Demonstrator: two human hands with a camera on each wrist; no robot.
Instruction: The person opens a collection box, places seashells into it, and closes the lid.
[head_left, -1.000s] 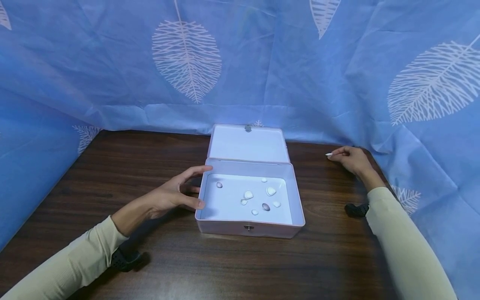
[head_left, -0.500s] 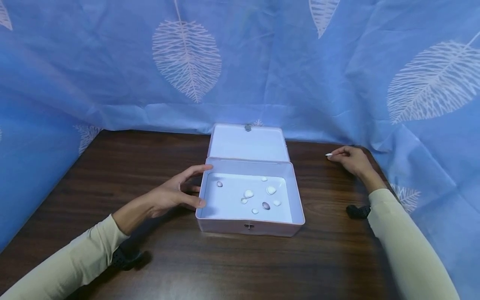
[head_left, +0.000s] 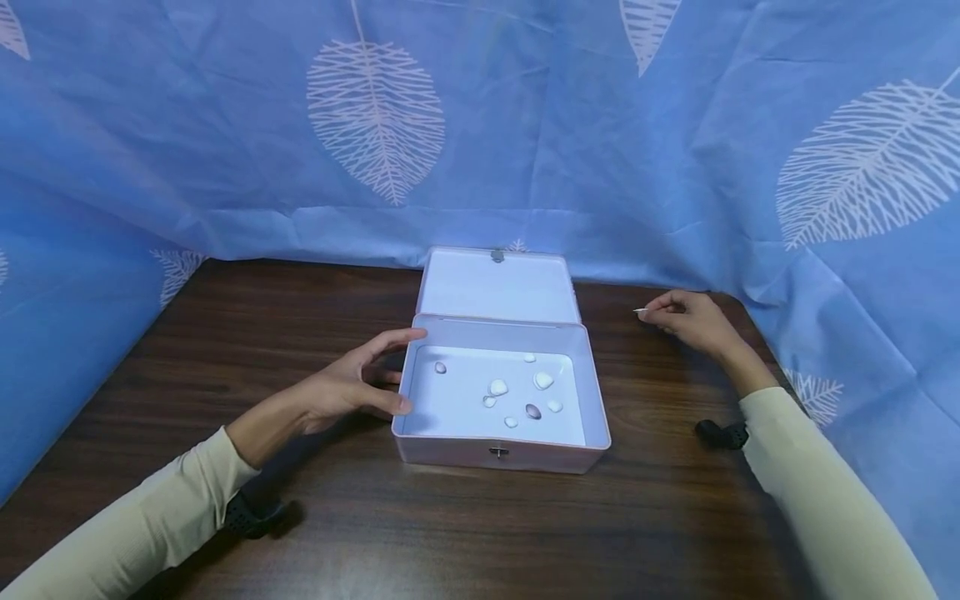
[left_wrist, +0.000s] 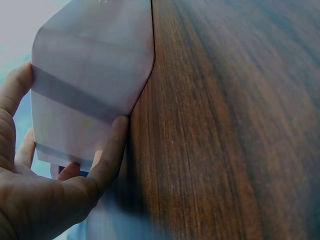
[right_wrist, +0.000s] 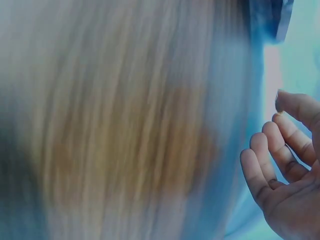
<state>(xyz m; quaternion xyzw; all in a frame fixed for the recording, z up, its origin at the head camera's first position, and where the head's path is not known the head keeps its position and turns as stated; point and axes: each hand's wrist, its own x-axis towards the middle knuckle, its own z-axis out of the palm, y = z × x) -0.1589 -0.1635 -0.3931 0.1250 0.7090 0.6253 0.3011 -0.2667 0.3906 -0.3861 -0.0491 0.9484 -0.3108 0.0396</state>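
Observation:
A pale box (head_left: pixel 504 456) with its lid (head_left: pixel 498 283) raised sits in the middle of the table. My left hand (head_left: pixel 352 383) rests on the box's left side, fingers spread, index fingertip at the rim and thumb near the front corner. In the left wrist view its fingers touch the pale wall (left_wrist: pixel 92 65). Several small seashells (head_left: pixel 498 387), white and purplish, lie scattered on the box floor. Right of the box, above the table, my right hand (head_left: pixel 693 321) pinches a small white shell (head_left: pixel 640 311) between thumb and index. Its other fingers are loosely bent in the right wrist view.
The dark wood table (head_left: pixel 322 517) reaches back to a blue curtain (head_left: pixel 495 125) with white leaf prints, which also hangs at both sides. A metal latch (head_left: pixel 498 452) sits on the box front. Black wrist straps (head_left: pixel 722 434) show under the sleeves.
My right hand, with the white shell pinched in it, has moved slightly left toward the box in the last half second. The left hand and the box have stayed in place.

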